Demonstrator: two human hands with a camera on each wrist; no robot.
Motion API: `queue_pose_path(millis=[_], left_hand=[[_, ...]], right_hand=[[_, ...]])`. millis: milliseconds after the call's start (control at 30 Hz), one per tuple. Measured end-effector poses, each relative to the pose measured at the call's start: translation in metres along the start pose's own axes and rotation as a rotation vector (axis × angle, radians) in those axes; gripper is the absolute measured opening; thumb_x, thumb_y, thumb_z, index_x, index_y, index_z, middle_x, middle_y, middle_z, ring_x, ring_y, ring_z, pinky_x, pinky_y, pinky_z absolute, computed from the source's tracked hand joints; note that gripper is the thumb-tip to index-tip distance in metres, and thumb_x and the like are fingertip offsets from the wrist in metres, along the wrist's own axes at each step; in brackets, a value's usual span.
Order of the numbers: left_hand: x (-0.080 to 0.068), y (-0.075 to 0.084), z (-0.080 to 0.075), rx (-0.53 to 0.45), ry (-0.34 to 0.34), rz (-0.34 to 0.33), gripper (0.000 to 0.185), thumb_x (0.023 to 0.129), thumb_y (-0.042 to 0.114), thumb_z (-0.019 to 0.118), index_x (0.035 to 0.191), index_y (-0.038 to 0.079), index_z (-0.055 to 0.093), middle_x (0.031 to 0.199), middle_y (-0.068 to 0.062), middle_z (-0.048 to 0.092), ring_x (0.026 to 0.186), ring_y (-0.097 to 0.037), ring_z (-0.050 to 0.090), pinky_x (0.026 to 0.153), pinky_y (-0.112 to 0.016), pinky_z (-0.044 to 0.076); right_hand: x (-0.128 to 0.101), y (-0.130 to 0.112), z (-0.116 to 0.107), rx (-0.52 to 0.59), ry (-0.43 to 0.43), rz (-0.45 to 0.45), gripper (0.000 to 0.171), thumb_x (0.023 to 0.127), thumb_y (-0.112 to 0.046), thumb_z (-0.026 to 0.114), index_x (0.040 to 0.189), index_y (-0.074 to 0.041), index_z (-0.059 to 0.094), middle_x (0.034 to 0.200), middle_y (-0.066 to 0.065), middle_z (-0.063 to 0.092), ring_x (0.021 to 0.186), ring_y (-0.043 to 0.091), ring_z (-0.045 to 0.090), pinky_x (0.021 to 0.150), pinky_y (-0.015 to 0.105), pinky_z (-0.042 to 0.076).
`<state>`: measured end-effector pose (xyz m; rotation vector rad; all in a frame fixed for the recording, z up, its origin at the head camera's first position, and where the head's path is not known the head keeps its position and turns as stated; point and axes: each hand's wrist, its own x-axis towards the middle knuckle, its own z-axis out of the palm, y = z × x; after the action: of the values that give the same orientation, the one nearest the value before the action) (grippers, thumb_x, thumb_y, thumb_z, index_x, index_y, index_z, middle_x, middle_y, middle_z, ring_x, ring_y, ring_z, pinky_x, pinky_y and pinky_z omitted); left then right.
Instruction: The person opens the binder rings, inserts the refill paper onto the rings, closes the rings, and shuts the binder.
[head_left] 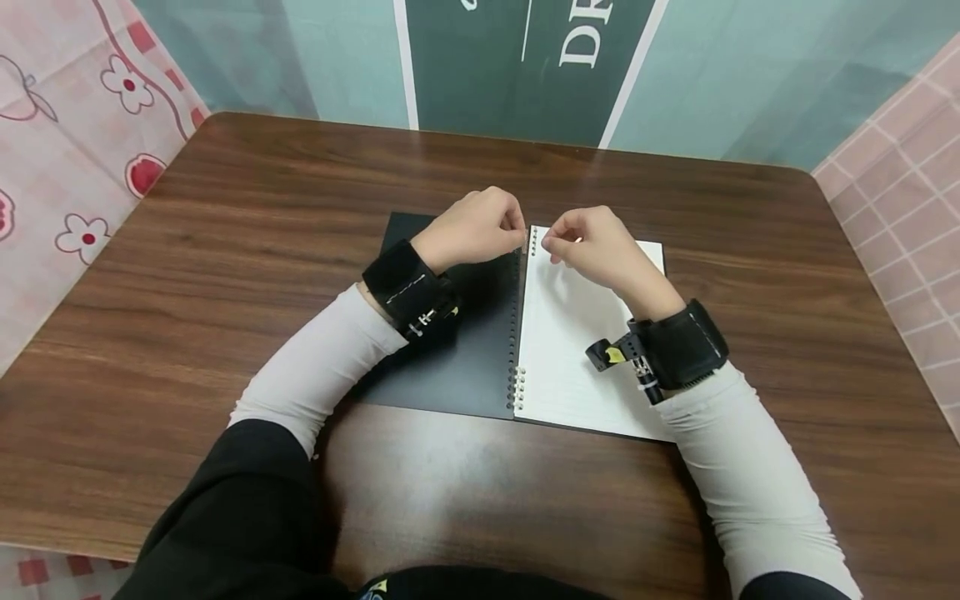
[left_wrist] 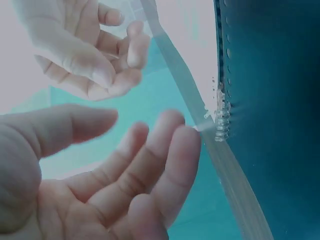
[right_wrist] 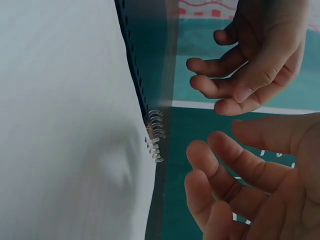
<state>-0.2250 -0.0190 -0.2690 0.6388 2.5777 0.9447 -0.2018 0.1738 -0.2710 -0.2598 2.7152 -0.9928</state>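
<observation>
An open ring-bound notebook lies on the table, its black cover to the left and a white lined page to the right. Clear binding rings show at the far end of the spine, and another short set of rings sits at the near end. Over the far end of the spine, my left hand hovers with fingers loosely bent and apart from the thumb. My right hand faces it above the page, thumb and fingers also apart. Both wrist views show nothing between the fingers of either hand.
The brown wooden table extends around the notebook. Behind its far edge hangs a teal and green printed cloth. Pink patterned cloth borders the left side, and pink tile-patterned cloth the right.
</observation>
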Motion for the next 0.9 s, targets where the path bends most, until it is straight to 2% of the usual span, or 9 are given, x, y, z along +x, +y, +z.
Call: queue_pose_path(millis=[167, 267, 367, 467, 567, 667, 733, 833, 900], left_hand=[[0.010, -0.003, 0.000, 0.001, 0.040, -0.053, 0.018, 0.098, 0.015, 0.054, 0.106, 0.008, 0.068, 0.096, -0.004, 0.064, 0.073, -0.016, 0.052, 0.067, -0.027, 0.042], [0.017, -0.003, 0.000, 0.012, 0.028, -0.074, 0.020, 0.097, 0.014, 0.053, 0.103, 0.007, 0.070, 0.085, -0.002, 0.059, 0.067, -0.015, 0.048, 0.062, -0.026, 0.038], [0.026, -0.003, 0.001, 0.047, 0.024, -0.090, 0.020, 0.095, 0.012, 0.052, 0.091, 0.007, 0.071, 0.068, 0.002, 0.049, 0.058, -0.011, 0.041, 0.055, -0.024, 0.033], [0.034, -0.002, 0.002, 0.067, 0.027, -0.126, 0.023, 0.094, 0.011, 0.050, 0.077, 0.008, 0.066, 0.058, 0.004, 0.040, 0.052, -0.010, 0.035, 0.051, -0.023, 0.028], [0.038, -0.002, 0.004, 0.053, 0.020, -0.173, 0.022, 0.095, 0.010, 0.049, 0.082, 0.009, 0.066, 0.059, 0.003, 0.049, 0.053, -0.010, 0.044, 0.052, -0.024, 0.034], [0.039, -0.005, 0.007, 0.022, -0.009, -0.209, 0.022, 0.096, 0.008, 0.048, 0.099, 0.008, 0.070, 0.073, -0.002, 0.063, 0.063, -0.013, 0.059, 0.059, -0.026, 0.044], [0.039, -0.007, 0.009, 0.012, -0.021, -0.226, 0.024, 0.097, 0.008, 0.047, 0.107, 0.008, 0.068, 0.082, -0.005, 0.067, 0.070, -0.016, 0.064, 0.063, -0.027, 0.048], [0.041, -0.009, 0.012, 0.016, -0.012, -0.240, 0.023, 0.098, 0.009, 0.046, 0.102, 0.007, 0.069, 0.081, -0.006, 0.068, 0.071, -0.017, 0.068, 0.062, -0.027, 0.050], [0.043, -0.010, 0.012, 0.025, 0.003, -0.247, 0.024, 0.098, 0.009, 0.045, 0.095, 0.006, 0.068, 0.075, -0.004, 0.067, 0.067, -0.016, 0.069, 0.061, -0.027, 0.051]], right_hand=[[0.014, 0.003, 0.003, 0.059, 0.032, 0.040, 0.021, 0.098, -0.016, 0.059, 0.103, 0.002, 0.069, 0.079, 0.010, 0.068, 0.071, 0.016, 0.054, 0.071, 0.032, 0.039], [0.022, 0.004, 0.004, 0.084, 0.037, 0.080, 0.022, 0.098, -0.016, 0.058, 0.107, 0.002, 0.068, 0.083, 0.011, 0.068, 0.071, 0.014, 0.053, 0.072, 0.031, 0.039], [0.031, 0.005, 0.006, 0.093, 0.050, 0.106, 0.021, 0.098, -0.015, 0.057, 0.108, 0.001, 0.068, 0.084, 0.010, 0.068, 0.069, 0.012, 0.053, 0.071, 0.029, 0.040], [0.039, 0.006, 0.008, 0.100, 0.067, 0.116, 0.021, 0.098, -0.013, 0.057, 0.106, 0.002, 0.069, 0.081, 0.009, 0.069, 0.064, 0.010, 0.054, 0.068, 0.027, 0.040], [0.046, 0.006, 0.010, 0.087, 0.086, 0.141, 0.022, 0.098, -0.012, 0.057, 0.105, 0.004, 0.071, 0.085, 0.011, 0.069, 0.069, 0.012, 0.055, 0.067, 0.026, 0.041], [0.050, 0.006, 0.012, 0.064, 0.090, 0.190, 0.023, 0.097, -0.009, 0.055, 0.108, 0.004, 0.072, 0.100, 0.015, 0.069, 0.085, 0.018, 0.054, 0.070, 0.026, 0.041], [0.052, 0.007, 0.014, 0.062, 0.081, 0.216, 0.024, 0.097, -0.007, 0.054, 0.108, 0.004, 0.072, 0.109, 0.016, 0.067, 0.094, 0.020, 0.051, 0.070, 0.027, 0.040], [0.054, 0.009, 0.016, 0.068, 0.057, 0.232, 0.023, 0.097, -0.006, 0.055, 0.107, 0.003, 0.073, 0.108, 0.015, 0.066, 0.090, 0.019, 0.052, 0.068, 0.025, 0.041], [0.055, 0.013, 0.017, 0.072, 0.048, 0.230, 0.021, 0.097, -0.007, 0.057, 0.105, 0.003, 0.073, 0.101, 0.013, 0.066, 0.082, 0.017, 0.053, 0.065, 0.024, 0.041]])
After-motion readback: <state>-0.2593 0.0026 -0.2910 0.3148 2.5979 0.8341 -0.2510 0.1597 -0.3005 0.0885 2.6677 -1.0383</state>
